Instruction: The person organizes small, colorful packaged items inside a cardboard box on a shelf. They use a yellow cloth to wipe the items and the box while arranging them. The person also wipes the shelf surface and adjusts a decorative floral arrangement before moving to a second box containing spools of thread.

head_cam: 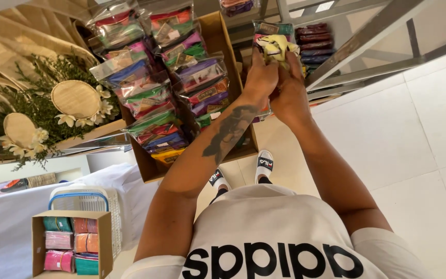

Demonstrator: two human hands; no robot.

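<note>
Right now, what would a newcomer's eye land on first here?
Likely the two hands raised at top centre, left hand and right hand, gripping a yellow patterned cloth. Just left of them, a tall cardboard box brims with colourful wrapped fabric packets.

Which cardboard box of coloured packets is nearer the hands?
The large open box right by both hands, crammed with clear-wrapped colourful packets. The small box sits far off at lower left, beside a white basket.

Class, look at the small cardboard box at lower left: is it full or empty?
Full: the small box holds colourful packets filling it in rows.
</note>
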